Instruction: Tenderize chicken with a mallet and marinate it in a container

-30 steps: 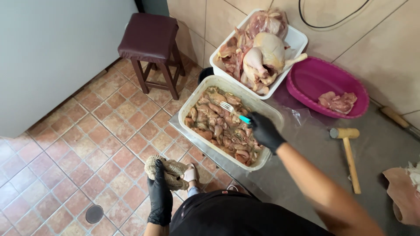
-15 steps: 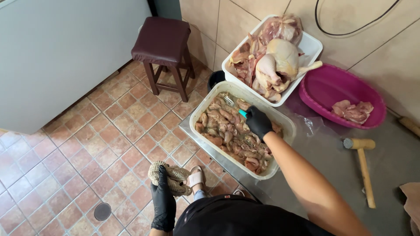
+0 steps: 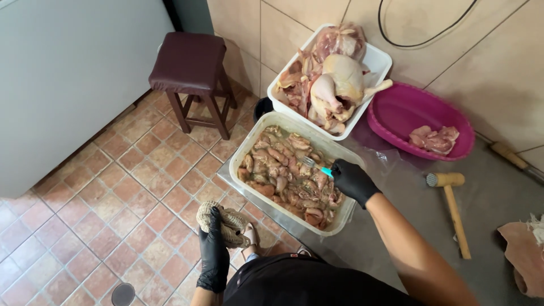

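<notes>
The right hand (image 3: 352, 181), in a black glove, gripped a fork (image 3: 316, 166) with a blue-green handle. Its prongs poked into brown, wet meat pieces (image 3: 286, 178) filling a pale tub (image 3: 247, 146) on the bench (image 3: 396, 187). The left hand (image 3: 214, 249) clutched a woven bundle (image 3: 226, 222).
</notes>
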